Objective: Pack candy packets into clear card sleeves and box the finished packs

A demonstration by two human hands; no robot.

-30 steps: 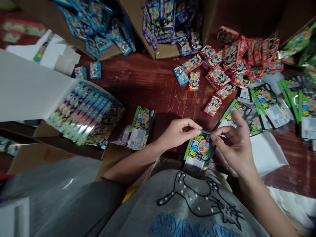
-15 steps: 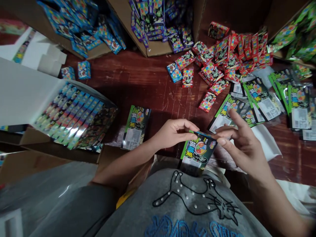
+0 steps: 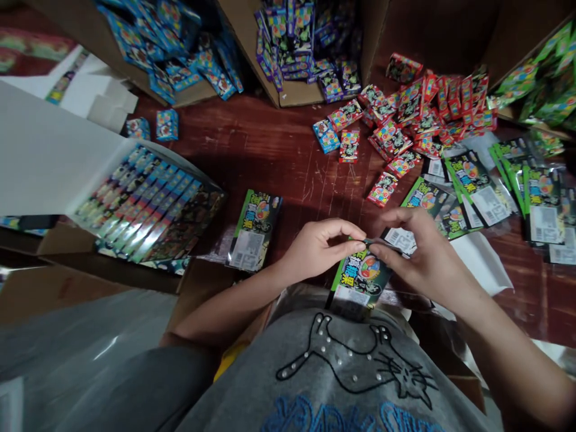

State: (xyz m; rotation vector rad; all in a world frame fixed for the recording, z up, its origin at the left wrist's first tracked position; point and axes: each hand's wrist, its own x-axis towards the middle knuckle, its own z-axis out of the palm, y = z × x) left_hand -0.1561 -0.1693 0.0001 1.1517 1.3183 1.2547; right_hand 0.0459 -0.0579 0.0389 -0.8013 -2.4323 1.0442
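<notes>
A black-and-green candy packet (image 3: 360, 279) with a white label panel stands tilted at the table's near edge, close to my grey shirt. My left hand (image 3: 319, 246) pinches its upper edge between thumb and fingers. Just right of that grip, the thumb and fingers of my right hand (image 3: 423, 255) close on the same upper edge. Exactly what the right fingertips press is partly hidden. Left of my hands, a similar packet (image 3: 254, 231) lies flat on the dark red table (image 3: 279, 159).
An open display box (image 3: 211, 222) holding rows of packets stands at left, its white lid (image 3: 54, 150) raised. Small red candy boxes (image 3: 391, 138) are heaped behind my hands. Cartons at the back hold blue, purple (image 3: 297, 36) and green boxes. More black-and-green packets (image 3: 542, 192) lie at right.
My right hand has moved left, its raised fingers now folded in and pinching the packet's top beside my left hand. The view has shifted slightly.
</notes>
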